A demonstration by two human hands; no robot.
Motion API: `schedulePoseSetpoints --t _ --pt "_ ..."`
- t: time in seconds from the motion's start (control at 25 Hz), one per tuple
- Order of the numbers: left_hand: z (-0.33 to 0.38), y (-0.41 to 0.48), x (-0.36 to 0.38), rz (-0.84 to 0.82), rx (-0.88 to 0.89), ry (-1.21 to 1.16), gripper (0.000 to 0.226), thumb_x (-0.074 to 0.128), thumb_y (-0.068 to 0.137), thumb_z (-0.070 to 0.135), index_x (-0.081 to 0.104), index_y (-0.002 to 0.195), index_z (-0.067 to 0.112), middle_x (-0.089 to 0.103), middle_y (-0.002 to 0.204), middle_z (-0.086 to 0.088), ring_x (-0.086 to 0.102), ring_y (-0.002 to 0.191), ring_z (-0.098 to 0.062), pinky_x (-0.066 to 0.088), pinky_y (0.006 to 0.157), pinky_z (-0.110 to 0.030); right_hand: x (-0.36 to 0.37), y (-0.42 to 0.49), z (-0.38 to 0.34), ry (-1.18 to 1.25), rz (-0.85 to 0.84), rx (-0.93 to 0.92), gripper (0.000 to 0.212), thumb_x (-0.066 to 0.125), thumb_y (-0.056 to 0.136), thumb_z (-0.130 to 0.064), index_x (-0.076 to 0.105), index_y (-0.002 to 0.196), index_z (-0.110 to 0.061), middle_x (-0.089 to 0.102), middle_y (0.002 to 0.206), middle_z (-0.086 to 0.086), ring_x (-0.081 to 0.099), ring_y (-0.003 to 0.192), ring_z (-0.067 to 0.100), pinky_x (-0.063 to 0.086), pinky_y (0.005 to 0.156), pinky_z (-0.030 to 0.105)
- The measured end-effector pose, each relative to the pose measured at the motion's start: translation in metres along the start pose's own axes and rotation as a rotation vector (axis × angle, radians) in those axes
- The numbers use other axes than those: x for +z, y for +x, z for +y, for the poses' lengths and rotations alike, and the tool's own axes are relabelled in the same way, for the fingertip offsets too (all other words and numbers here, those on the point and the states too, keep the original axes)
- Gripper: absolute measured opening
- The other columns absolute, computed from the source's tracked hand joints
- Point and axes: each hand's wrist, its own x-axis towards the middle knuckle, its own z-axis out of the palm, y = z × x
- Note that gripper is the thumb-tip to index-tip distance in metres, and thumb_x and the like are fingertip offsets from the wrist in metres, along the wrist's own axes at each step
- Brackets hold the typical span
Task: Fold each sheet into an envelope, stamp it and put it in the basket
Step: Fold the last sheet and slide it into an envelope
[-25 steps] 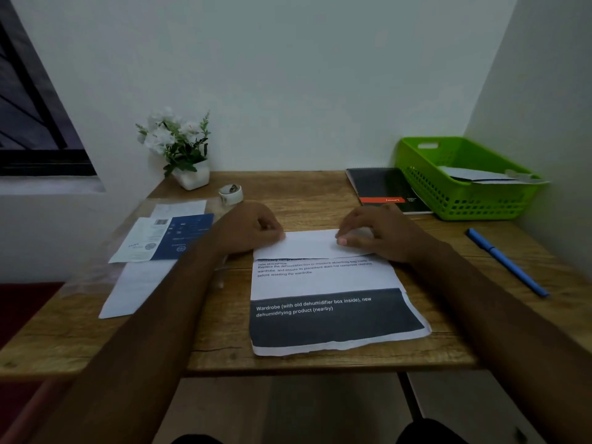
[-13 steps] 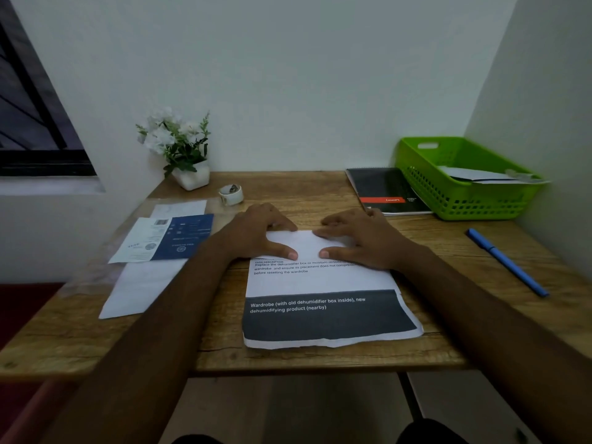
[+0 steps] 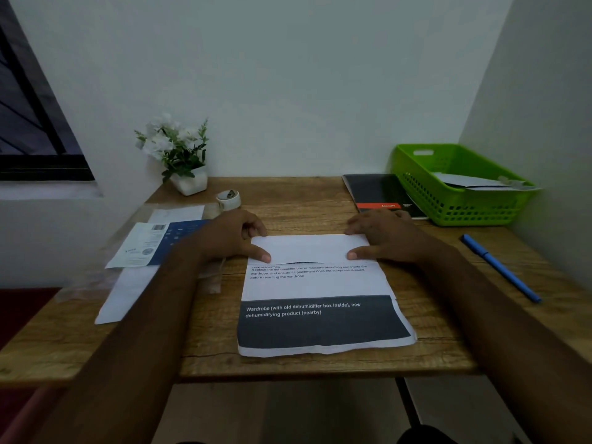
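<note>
On the wooden table (image 3: 320,366) lies one printed sheet (image 3: 320,286). It is in the middle, and its dark band with white letters is at the side closest to the person. Above this band there are some lines of small black text. The far part of the sheet is folded over toward the person as one white flap (image 3: 309,248), and the middle of the flap edge is lifted a little. Two hands are on this flap, one at each end. The left hand (image 3: 230,238) has its thumb on the flap's near edge and its fingers at the fold line, spread across the flap and pressing it down. The right hand (image 3: 384,238) does the same at the other end. Both forearms cover parts of the table at the sides. To the left, partly under the left arm, are one blue and white leaflet (image 3: 160,241) and white papers (image 3: 128,293); I cannot tell their exact number. To the right lies one blue pen (image 3: 501,269), well apart from the sheet. Farther back are one roll of tape (image 3: 228,199) and one black notebook (image 3: 378,190), just beside one green basket (image 3: 455,206) in the right corner. The basket holds folded white paper (image 3: 471,182). One small pot of white flowers (image 3: 179,155) stands at the wall.
</note>
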Motion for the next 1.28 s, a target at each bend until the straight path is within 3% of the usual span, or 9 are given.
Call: schedulePoseSetpoints --t 0.12,0.28,0.4,0.6,0.68,0.8,0.84,1.04,1.28 --pt "0.002 -0.001 0.000 -0.069 -0.030 -0.024 0.054 0.088 0.055 0.033 0.061 0.101 0.022 0.057 0.096 0.005 0.051 0.085 -0.008 0.042 0.067 -0.019 -0.002 0.001 -0.002 0.074 -0.022 -0.022 0.050 0.067 0.076 -0.059 0.062 0.118 -0.033 0.051 0.137 -0.013 0.036 0.133 0.011 0.012 0.112 0.050" --pt "0.009 -0.002 -0.004 -0.160 -0.021 -0.010 0.048 0.086 0.061 0.029 0.057 0.099 0.024 0.061 0.099 0.008 0.057 0.089 -0.008 0.049 0.072 -0.025 -0.004 -0.001 -0.006 0.129 -0.063 -0.049 0.060 0.068 0.075 -0.060 0.056 0.127 -0.031 0.053 0.134 -0.011 0.042 0.128 0.011 0.021 0.112 0.053" --pt "0.012 -0.002 -0.004 -0.165 0.027 -0.030 0.042 0.086 0.061 0.024 0.061 0.095 0.020 0.065 0.097 0.005 0.061 0.088 -0.010 0.051 0.074 -0.029 -0.004 0.001 -0.005 0.170 -0.064 -0.050 0.051 0.075 0.074 -0.049 0.062 0.119 -0.029 0.057 0.129 -0.012 0.046 0.123 0.009 0.026 0.111 0.048" --pt "0.005 0.007 0.003 0.122 0.137 -0.057 0.034 0.085 0.063 0.017 0.055 0.076 0.025 0.058 0.081 0.005 0.050 0.071 -0.008 0.040 0.057 -0.010 0.003 -0.001 -0.003 0.507 0.268 -0.017 0.033 0.084 0.069 -0.015 0.062 0.088 -0.031 0.067 0.089 -0.009 0.062 0.087 0.007 0.053 0.083 0.036" --pt "0.005 0.007 0.004 0.205 0.201 -0.079 0.034 0.083 0.065 0.012 0.052 0.070 0.024 0.054 0.073 0.007 0.046 0.065 -0.006 0.037 0.054 -0.008 0.003 -0.001 -0.007 0.553 0.308 -0.023 0.035 0.085 0.069 -0.022 0.064 0.095 -0.031 0.067 0.087 -0.009 0.062 0.084 0.006 0.053 0.079 0.030" --pt "0.004 0.007 0.004 0.237 0.228 -0.112 0.034 0.082 0.066 0.011 0.051 0.066 0.023 0.055 0.068 0.003 0.046 0.062 -0.006 0.036 0.055 -0.014 0.004 0.001 -0.006 0.350 0.145 -0.043 0.073 0.082 0.058 -0.058 0.056 0.123 -0.040 0.062 0.105 -0.021 0.057 0.101 -0.001 0.045 0.092 0.030" --pt "0.004 0.007 0.005 0.238 0.223 -0.124 0.033 0.082 0.067 0.010 0.051 0.065 0.023 0.056 0.068 0.000 0.047 0.063 -0.008 0.037 0.057 -0.018 0.005 0.002 -0.005 0.309 0.109 -0.026 0.078 0.081 0.056 -0.061 0.053 0.126 -0.042 0.061 0.108 -0.019 0.056 0.104 0.001 0.044 0.093 0.031" --pt "0.004 0.009 0.008 0.322 0.246 -0.141 0.034 0.079 0.071 0.006 0.050 0.063 0.021 0.065 0.076 -0.011 0.057 0.071 -0.021 0.045 0.064 -0.030 0.006 0.003 -0.002 0.443 0.340 -0.016 0.054 0.086 0.065 -0.024 0.064 0.112 -0.037 0.064 0.094 -0.012 0.060 0.093 0.005 0.050 0.084 0.030" --pt "0.001 0.008 0.007 0.273 0.287 -0.097 0.035 0.075 0.073 0.000 0.049 0.063 0.021 0.068 0.081 0.007 0.062 0.076 0.004 0.045 0.063 -0.008 0.004 0.008 0.001 0.369 0.510 -0.176 0.025 0.079 0.071 -0.008 0.074 0.091 -0.021 0.071 0.086 -0.004 0.062 0.080 0.010 0.051 0.074 0.033"
